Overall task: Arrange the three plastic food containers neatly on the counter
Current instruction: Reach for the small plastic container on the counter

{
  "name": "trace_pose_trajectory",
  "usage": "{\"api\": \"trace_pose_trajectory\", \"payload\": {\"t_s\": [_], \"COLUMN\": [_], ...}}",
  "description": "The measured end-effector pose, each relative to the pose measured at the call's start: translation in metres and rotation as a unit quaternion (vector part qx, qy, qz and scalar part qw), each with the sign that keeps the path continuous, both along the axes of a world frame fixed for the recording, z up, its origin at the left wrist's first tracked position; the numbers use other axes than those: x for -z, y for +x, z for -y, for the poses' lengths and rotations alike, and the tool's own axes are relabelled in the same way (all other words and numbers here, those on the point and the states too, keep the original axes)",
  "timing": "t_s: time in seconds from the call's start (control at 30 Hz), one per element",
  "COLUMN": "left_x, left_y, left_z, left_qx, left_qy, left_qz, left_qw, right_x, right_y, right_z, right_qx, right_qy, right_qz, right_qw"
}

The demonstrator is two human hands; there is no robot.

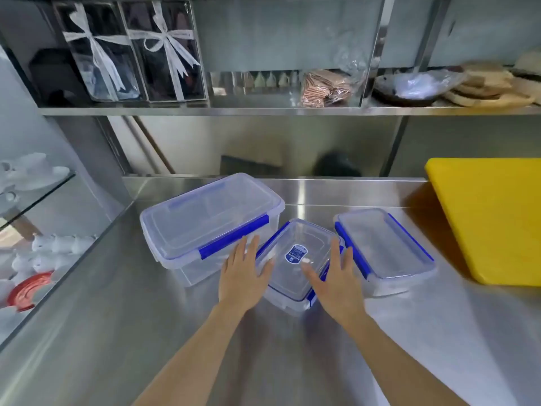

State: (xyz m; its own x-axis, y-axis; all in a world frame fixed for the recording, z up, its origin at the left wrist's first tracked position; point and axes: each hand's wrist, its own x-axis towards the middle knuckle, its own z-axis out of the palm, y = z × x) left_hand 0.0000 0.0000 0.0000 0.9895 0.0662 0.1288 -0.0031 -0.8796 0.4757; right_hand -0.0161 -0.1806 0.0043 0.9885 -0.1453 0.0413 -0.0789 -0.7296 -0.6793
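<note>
Steel counter (117,317) holds three clear containers; left hand (241,273) and right hand (336,281), fingers spread, flank the small container (295,259).

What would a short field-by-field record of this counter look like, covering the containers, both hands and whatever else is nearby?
surface: stainless steel counter
large container: clear plastic box with blue clips, left, lid on
small container: clear labelled box with blue clips, middle, angled
flat container: clear shallow box with blue clips, right
left hand: open, at small container's left side
right hand: open, at its right side
nearby: yellow plastic cutting board, far right
</note>
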Motion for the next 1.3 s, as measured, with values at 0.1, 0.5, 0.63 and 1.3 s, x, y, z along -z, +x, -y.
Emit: {"api": "trace_pose_trajectory", "payload": {"t_s": [0.1, 0.5, 0.63, 1.3], "left_x": [0.007, 0.024, 0.024, -0.038], "left_y": [0.004, -0.006, -0.013, 0.011], "left_z": [0.001, 0.014, 0.017, 0.121], "left_qx": [-0.013, -0.029, -0.022, 0.106], "left_qy": [-0.011, -0.072, -0.035, -0.207], "left_qz": [-0.038, -0.074, -0.079, 0.027], "left_qw": [0.999, 0.994, 0.996, 0.972], "right_x": [0.013, 0.022, 0.016, -0.017], "right_y": [0.002, 0.028, 0.043, 0.061], "right_z": [-0.003, 0.014, 0.024, 0.096], "right_qx": [-0.004, -0.045, -0.07, 0.136], "right_qy": [0.118, 0.206, 0.174, -0.043], "right_qz": [-0.047, -0.059, -0.084, 0.116], "right_qw": [0.992, 0.976, 0.979, 0.983]}}
